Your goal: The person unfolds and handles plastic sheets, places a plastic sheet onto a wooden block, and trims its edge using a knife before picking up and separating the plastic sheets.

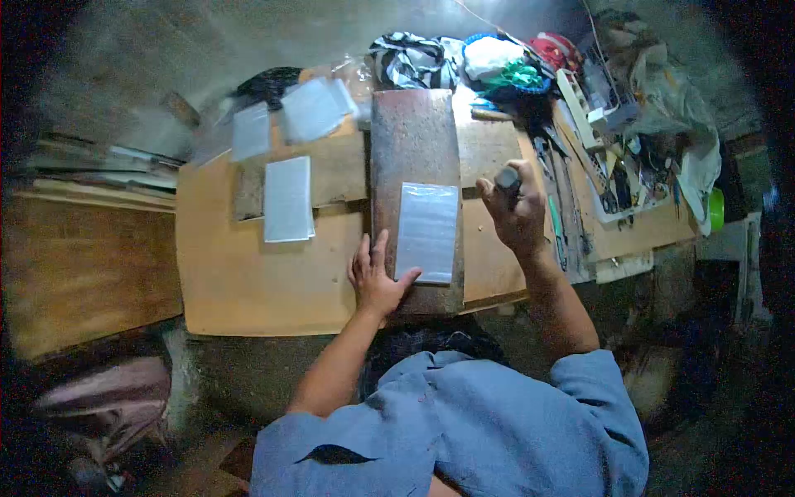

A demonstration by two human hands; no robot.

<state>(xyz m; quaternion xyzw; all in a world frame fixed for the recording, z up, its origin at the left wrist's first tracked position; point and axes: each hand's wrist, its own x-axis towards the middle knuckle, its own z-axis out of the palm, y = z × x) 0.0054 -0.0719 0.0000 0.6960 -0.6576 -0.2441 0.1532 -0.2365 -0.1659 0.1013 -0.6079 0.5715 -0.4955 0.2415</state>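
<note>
My left hand [381, 282] lies with its fingers spread on the dark board [414, 137], its thumb touching the lower left corner of a clear plastic packet [427, 232]. Raised at the right of the board, my right hand [517, 207] is wrapped round a dark cylindrical tool [507, 179], seen end-on. The packet lies flat and lengthwise on the board. To the left, a white stack of sheets or packets [287, 199] rests on the wooden table [265, 290].
More clear packets [313, 108] lie at the back left. Bundled cloths and bags [414, 60] stand behind the board. At the right are a white tray [638, 207] of tools, a green-handled tool [556, 222] and a bright green container [715, 210].
</note>
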